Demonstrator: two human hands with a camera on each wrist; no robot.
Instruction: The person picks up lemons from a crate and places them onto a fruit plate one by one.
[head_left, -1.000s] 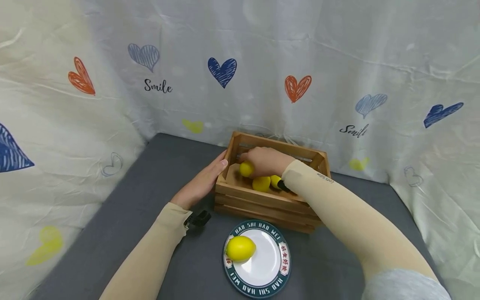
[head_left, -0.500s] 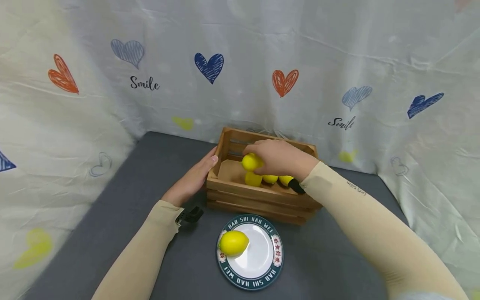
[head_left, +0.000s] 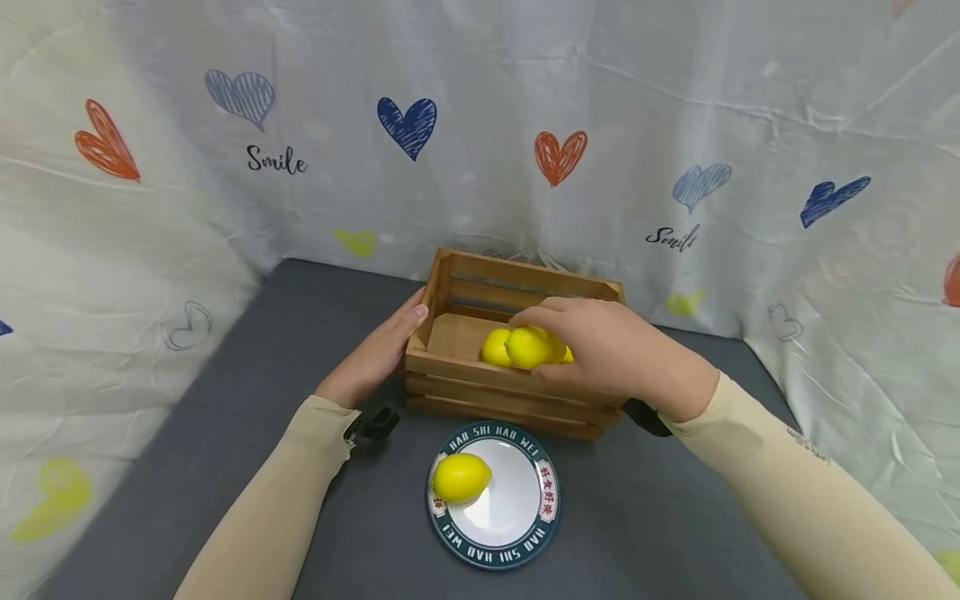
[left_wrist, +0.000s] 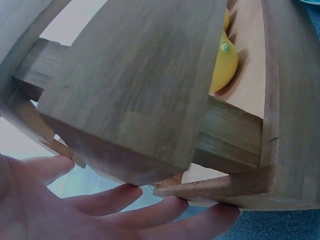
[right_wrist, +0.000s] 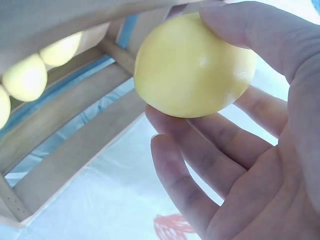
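A wooden crate (head_left: 510, 396) with slatted sides stands on the dark table, lemons (head_left: 495, 347) lying inside. The left hand (head_left: 375, 354) rests against the crate's left end; in the left wrist view its fingertips (left_wrist: 175, 202) touch the wood from outside. Over the crate's front edge, the right hand (head_left: 611, 350) holds a lemon (head_left: 529, 347) between thumb and fingers. That same lemon (right_wrist: 195, 65) fills the middle of the right wrist view, pinched by the right hand (right_wrist: 250, 165). The right hand partly hides the crate's right part.
In front of the crate is a white plate (head_left: 510, 492) with a green lettered rim, one lemon (head_left: 461, 477) on its left side. A light curtain (head_left: 480, 200) printed with hearts hangs behind the dark table (head_left: 300, 333).
The right hand has lifted its lemon and moved it right and toward the crate's front edge. The left hand has stayed at the crate's left end. The head view has shifted slightly.
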